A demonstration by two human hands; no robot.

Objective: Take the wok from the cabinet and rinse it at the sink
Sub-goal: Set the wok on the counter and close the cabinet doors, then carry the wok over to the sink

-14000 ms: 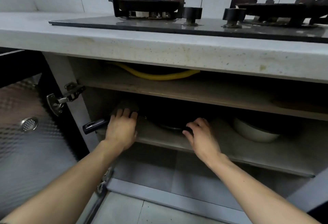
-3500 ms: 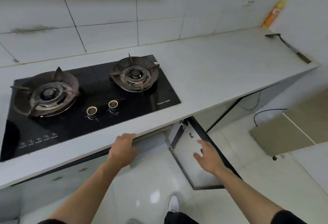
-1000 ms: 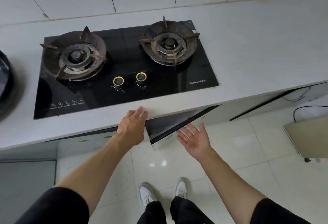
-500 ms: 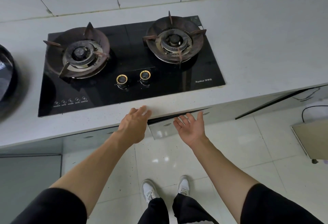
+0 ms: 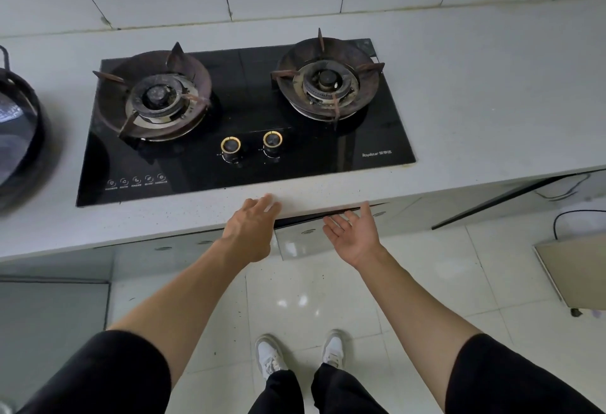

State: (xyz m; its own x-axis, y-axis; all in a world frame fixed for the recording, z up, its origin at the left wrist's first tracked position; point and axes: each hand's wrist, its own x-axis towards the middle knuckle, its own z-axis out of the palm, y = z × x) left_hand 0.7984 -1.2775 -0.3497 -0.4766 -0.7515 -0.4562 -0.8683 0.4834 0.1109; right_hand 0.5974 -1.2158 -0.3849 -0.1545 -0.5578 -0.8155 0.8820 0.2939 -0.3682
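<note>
Left hand grip: your left hand (image 5: pixel 251 231) holds nothing; its fingers are straight and lie against the front edge of the counter (image 5: pixel 492 92).
Right hand grip: your right hand (image 5: pixel 355 234) is spread, palm up, holding nothing, its fingertips at the top of the cabinet door (image 5: pixel 295 243), which looks almost closed.
Wok position: the wok (image 5: pixel 19 138) rests on the counter at the far left, cut off by the frame edge, just beside the gas hob (image 5: pixel 242 125).
Direction from grip: it lies to your left and well apart from both hands.
Nearer hand: the left.
Wok handle: one small loop shows at the rim; no long axis can be told.
Sink: not in view.
</note>
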